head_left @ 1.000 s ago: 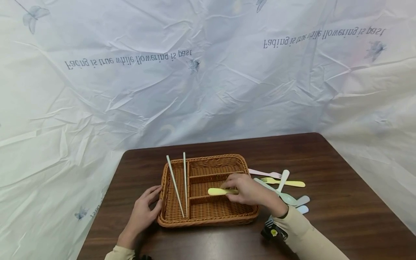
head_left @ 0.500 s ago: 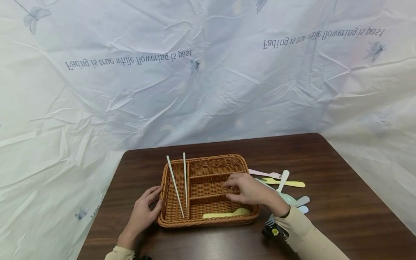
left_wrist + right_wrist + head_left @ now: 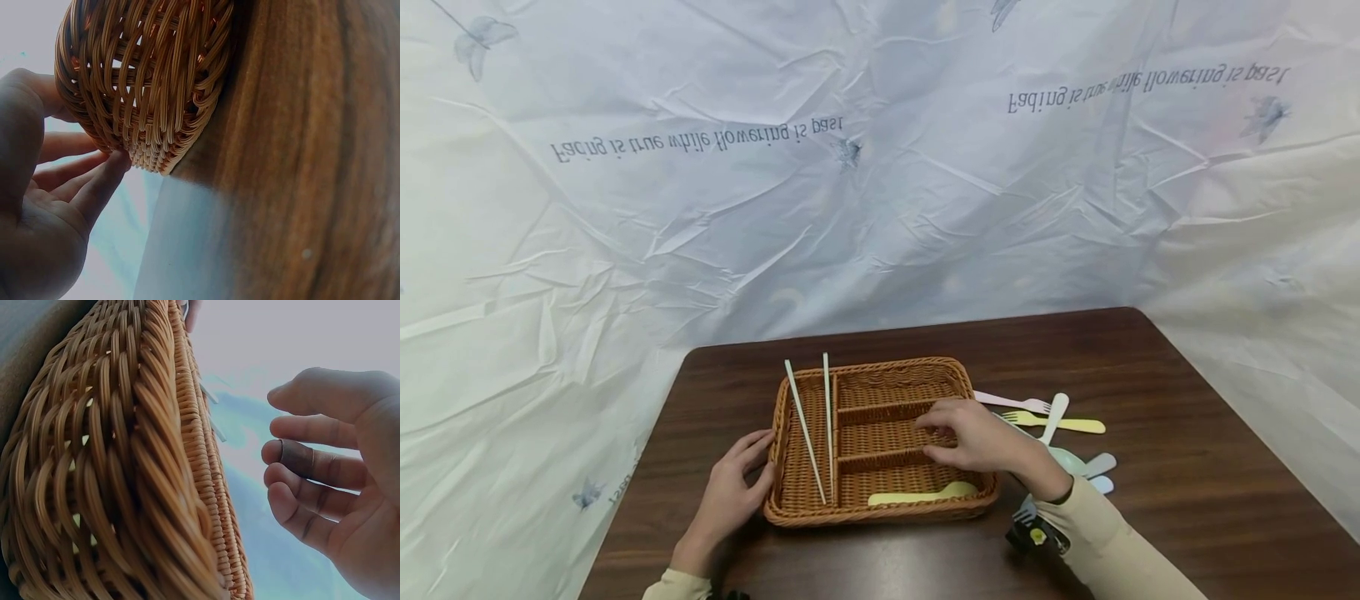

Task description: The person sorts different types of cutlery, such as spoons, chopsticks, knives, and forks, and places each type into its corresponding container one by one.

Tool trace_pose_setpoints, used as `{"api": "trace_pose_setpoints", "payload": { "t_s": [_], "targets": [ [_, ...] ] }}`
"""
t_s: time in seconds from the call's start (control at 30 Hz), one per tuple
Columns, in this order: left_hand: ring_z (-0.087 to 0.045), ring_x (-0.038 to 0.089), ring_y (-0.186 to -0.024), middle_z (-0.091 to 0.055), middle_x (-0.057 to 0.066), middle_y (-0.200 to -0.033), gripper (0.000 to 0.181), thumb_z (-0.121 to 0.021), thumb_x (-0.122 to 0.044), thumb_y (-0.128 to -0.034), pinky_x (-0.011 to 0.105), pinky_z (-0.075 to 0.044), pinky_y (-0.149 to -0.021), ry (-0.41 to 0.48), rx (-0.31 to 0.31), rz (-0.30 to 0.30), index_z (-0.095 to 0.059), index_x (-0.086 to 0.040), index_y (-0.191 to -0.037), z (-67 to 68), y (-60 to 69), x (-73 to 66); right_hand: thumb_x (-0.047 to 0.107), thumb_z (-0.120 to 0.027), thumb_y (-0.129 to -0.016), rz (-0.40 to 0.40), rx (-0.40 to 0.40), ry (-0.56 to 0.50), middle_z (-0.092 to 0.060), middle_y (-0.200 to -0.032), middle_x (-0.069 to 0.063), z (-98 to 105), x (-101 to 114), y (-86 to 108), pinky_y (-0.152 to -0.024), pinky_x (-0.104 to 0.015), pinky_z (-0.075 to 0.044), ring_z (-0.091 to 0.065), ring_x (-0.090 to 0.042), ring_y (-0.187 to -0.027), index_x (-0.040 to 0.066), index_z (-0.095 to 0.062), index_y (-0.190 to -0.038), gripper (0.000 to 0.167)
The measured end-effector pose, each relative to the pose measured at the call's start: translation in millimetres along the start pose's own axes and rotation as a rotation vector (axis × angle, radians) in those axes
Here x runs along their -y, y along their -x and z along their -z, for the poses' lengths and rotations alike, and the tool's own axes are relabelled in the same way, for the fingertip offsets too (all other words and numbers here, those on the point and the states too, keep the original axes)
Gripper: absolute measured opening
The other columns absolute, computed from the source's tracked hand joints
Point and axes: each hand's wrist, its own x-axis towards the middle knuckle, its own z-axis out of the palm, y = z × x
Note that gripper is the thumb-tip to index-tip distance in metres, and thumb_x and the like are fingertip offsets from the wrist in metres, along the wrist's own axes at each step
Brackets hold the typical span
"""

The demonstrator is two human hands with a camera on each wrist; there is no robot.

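Observation:
In the head view, a brown wicker basket (image 3: 880, 516) with several compartments stands on the table. My left hand (image 3: 730, 492) touches its left side, the fingertips resting against the woven outer wall (image 3: 150, 94) in the left wrist view. Over the basket's right part hovers my right hand (image 3: 973, 437), fingers loosely bent and holding nothing; the right wrist view shows a gap between them and the rim (image 3: 187, 419). A yellow spoon (image 3: 917, 497) lies in the front right compartment. Two pale chopsticks (image 3: 806, 429) lean in the left compartment, their upper ends past the back rim.
Right of the basket lies loose cutlery: a pink fork (image 3: 1015, 402), a yellow fork (image 3: 1067, 424), a pale green spoon (image 3: 1066, 458) and several pale handles, partly hidden by my right arm. A white printed sheet (image 3: 880, 208) hangs behind the dark wooden table (image 3: 1120, 350).
My right hand has let go of the yellow spoon, which now lies in the front right compartment. The hand stays almost in place above the basket. My left hand has not moved.

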Motion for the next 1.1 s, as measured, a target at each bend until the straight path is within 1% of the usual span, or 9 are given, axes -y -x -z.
{"api": "trace_pose_setpoints", "payload": {
  "t_s": [0.1, 0.2, 0.27, 0.4, 0.53, 0.67, 0.8, 0.87, 1.1],
  "targets": [
    [-0.06, 0.029, -0.118, -0.055, 0.013, -0.133, 0.043, -0.065, -0.003, -0.0891, 0.036, -0.059, -0.087, -0.004, -0.005, -0.006, -0.059, 0.002, -0.132, -0.4, 0.3, -0.5, 0.024, -0.067, -0.092, -0.02, -0.003, 0.003, -0.068, -0.11, -0.003, 2, -1, 2.0, -0.065, -0.023, -0.05, -0.064, -0.014, -0.084, 0.015, -0.068, -0.12, 0.029],
    [-0.06, 0.029, -0.118, -0.055, 0.013, -0.133, 0.043, -0.065, -0.003, -0.0891, 0.037, -0.059, -0.088, -0.017, -0.012, -0.018, -0.059, 0.002, -0.131, 0.2, 0.2, -0.5, 0.028, -0.064, -0.094, -0.051, -0.008, 0.009, -0.067, -0.112, -0.002, 5, -2, 3.7, -0.066, -0.024, -0.049, -0.063, -0.014, -0.084, 0.017, -0.068, -0.121, 0.029],
    [-0.06, 0.029, -0.118, -0.055, 0.013, -0.133, 0.043, -0.065, -0.003, -0.0891, 0.037, -0.059, -0.088, -0.019, -0.012, -0.023, -0.059, 0.002, -0.131, 0.5, 0.2, -0.7, 0.03, -0.064, -0.094, -0.066, -0.013, 0.01, -0.067, -0.113, -0.002, 6, -3, 5.3, -0.067, -0.026, -0.049, -0.063, -0.015, -0.087, 0.018, -0.067, -0.121, 0.029],
    [-0.06, 0.03, -0.118, -0.055, 0.013, -0.133, 0.043, -0.065, -0.003, -0.0893, 0.037, -0.059, -0.087, -0.018, -0.006, -0.01, -0.059, 0.002, -0.131, 0.7, -0.1, -0.9, 0.032, -0.063, -0.095, -0.083, -0.021, 0.011, -0.067, -0.114, -0.002, 7, -6, 9.5, -0.068, -0.027, -0.05, -0.063, -0.016, -0.087, 0.019, -0.067, -0.122, 0.031],
    [-0.06, 0.03, -0.118, -0.055, 0.013, -0.133, 0.043, -0.065, -0.003, -0.0892, 0.037, -0.059, -0.087, -0.021, -0.006, 0.002, -0.059, 0.002, -0.131, 0.1, -0.5, -1.2, 0.029, -0.066, -0.093, -0.103, -0.049, 0.007, -0.066, -0.113, -0.003, 10, -8, 13.3, -0.062, -0.023, -0.047, -0.06, -0.013, -0.076, 0.018, -0.067, -0.122, 0.031],
    [-0.06, 0.031, -0.117, -0.055, 0.014, -0.133, 0.043, -0.065, -0.003, -0.0889, 0.038, -0.059, -0.086, -0.024, -0.009, -0.012, -0.059, 0.003, -0.131, -0.8, -0.7, -0.9, 0.027, -0.067, -0.093, -0.129, -0.079, 0.014, -0.066, -0.111, -0.003, 13, -11, 17.5, -0.059, -0.02, -0.045, -0.057, -0.012, -0.072, 0.016, -0.066, -0.123, 0.032],
    [-0.06, 0.03, -0.117, -0.055, 0.014, -0.133, 0.043, -0.065, -0.003, -0.0889, 0.037, -0.059, -0.087, -0.019, -0.008, -0.017, -0.059, 0.003, -0.131, -1.2, -0.1, -0.3, 0.026, -0.068, -0.092, -0.158, -0.113, 0.016, -0.066, -0.107, 0.0, 15, -16, 22.1, -0.058, -0.02, -0.046, -0.058, -0.01, -0.075, 0.016, -0.066, -0.123, 0.032],
    [-0.06, 0.029, -0.118, -0.055, 0.013, -0.133, 0.043, -0.065, -0.003, -0.0891, 0.036, -0.059, -0.088, -0.013, -0.005, -0.006, -0.059, 0.002, -0.132, -1.0, 0.0, -0.5, 0.026, -0.069, -0.091, -0.178, -0.128, 0.01, -0.065, -0.105, 0.002, 16, -19, 24.4, -0.057, -0.019, -0.046, -0.058, -0.008, -0.074, 0.018, -0.066, -0.123, 0.032],
    [-0.06, 0.029, -0.119, -0.055, 0.013, -0.133, 0.043, -0.064, -0.003, -0.0888, 0.036, -0.059, -0.088, -0.011, -0.001, 0.005, -0.059, 0.002, -0.132, 0.3, -0.5, -0.1, 0.024, -0.069, -0.091, -0.182, -0.188, 0.006, -0.066, -0.107, -0.001, 19, -29, 31.7, -0.056, -0.019, -0.046, -0.059, -0.009, -0.076, 0.018, -0.068, -0.119, 0.029]
  ]
}}
